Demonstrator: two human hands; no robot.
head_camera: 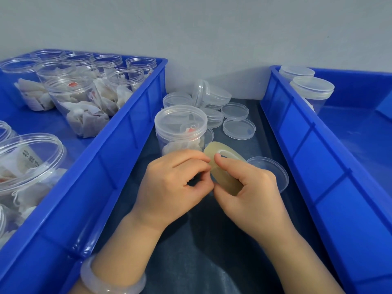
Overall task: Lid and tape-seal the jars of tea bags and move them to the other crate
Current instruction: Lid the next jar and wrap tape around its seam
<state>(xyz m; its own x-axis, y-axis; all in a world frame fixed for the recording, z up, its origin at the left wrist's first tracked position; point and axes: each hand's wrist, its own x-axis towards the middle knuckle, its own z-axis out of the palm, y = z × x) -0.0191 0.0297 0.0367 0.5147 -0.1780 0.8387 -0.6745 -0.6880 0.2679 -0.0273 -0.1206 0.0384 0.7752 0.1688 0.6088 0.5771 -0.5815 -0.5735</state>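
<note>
Here, a clear plastic jar with a translucent lid (180, 128), holding white tea bags, stands upright on the dark bench (201, 240) between two blue plastic crates. Just in front of it, a person's two hands meet over a yellowish roll of clear tape (224, 166). The right hand (252, 187) grips the roll, thumb pressed on its outer face and fingers curled behind it. The left hand (176, 183) has its thumb and fingertips pinched together at the roll's edge; whether it has hold of the tape end I cannot tell. A pale translucent bangle (112, 281) circles the left wrist.

A loose pile of clear round lids (222, 109) lies on the bench behind the jar, and one more lid (273, 172) sits just beyond the right hand.

The left blue crate (118, 145) holds many open, unlidded clear jars of tea bags (78, 102). The right blue crate (307, 145) holds two lidded jars (307, 88) in its far corner, against a pale grey wall (191, 28).
</note>
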